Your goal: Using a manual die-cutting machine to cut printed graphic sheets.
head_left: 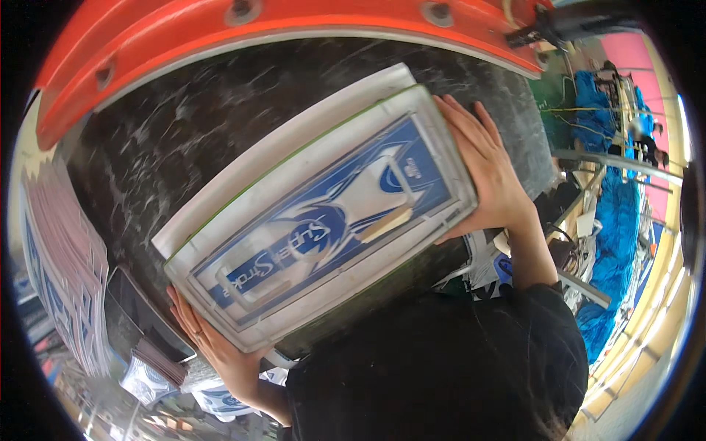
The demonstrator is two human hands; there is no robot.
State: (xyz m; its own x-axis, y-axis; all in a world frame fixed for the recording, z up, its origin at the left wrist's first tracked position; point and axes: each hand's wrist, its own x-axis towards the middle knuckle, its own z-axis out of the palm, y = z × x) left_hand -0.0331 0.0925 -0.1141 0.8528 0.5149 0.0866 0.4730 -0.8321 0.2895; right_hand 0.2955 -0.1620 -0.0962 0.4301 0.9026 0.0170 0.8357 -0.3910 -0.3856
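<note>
Between my two hands is a shallow rectangular frame (pixel 301 162) with pale walls and a thin green edge line. It is tilted, its right end farther from me than its left. A blue and white printed panel (pixel 323 228) shows inside it, with a small cream strip (pixel 384 226) at its lower edge. Along the frame's far side lies a white slab or stack (pixel 287 143). My left hand (pixel 220 353) is closed against the near left end. My right hand (pixel 482 169) grips the right end, fingers along the outer side. The fingertips of both hands are partly hidden.
A dark marbled work surface (pixel 154 169) lies beneath. A red machine beam (pixel 323 18) with bolts crosses the far side. Stacked printed sheets (pixel 70 257) stand at left, with smaller bundles (pixel 151 375) nearer. At right are metal rails (pixel 625 165) and blue fabric (pixel 607 250).
</note>
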